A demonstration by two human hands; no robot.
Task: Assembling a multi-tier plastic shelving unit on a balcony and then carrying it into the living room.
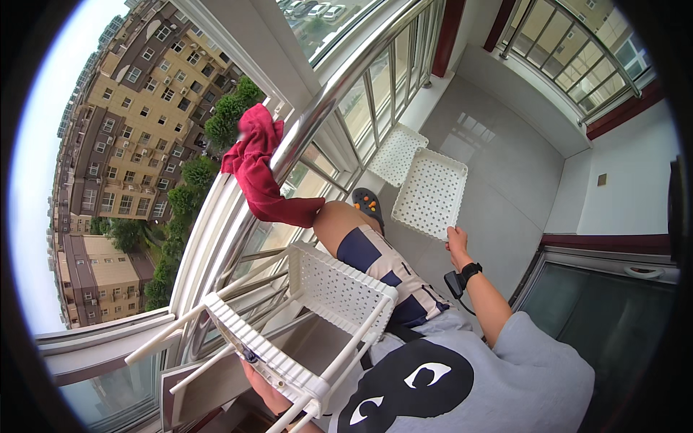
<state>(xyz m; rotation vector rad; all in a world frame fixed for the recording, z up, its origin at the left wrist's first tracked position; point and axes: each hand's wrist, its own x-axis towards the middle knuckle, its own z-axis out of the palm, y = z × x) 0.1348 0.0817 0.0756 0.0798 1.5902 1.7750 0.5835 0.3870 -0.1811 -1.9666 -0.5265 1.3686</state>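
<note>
A white plastic rack, with perforated basket tiers and pole legs, lies tilted across the lower left of the view. My left hand grips its lower frame, the fingers partly hidden behind the plastic. To the right, my right hand is closed at the near corner of a loose white perforated tray. That tray has a scalloped rim and is over the grey tiles; I cannot tell whether it rests on them. Beyond it, a second perforated tray partly overlaps it.
A red cloth drapes over the metal railing on the left, beside the windows. My bent leg and a dark clog are between the railing and the trays. A glass sliding door stands at the right.
</note>
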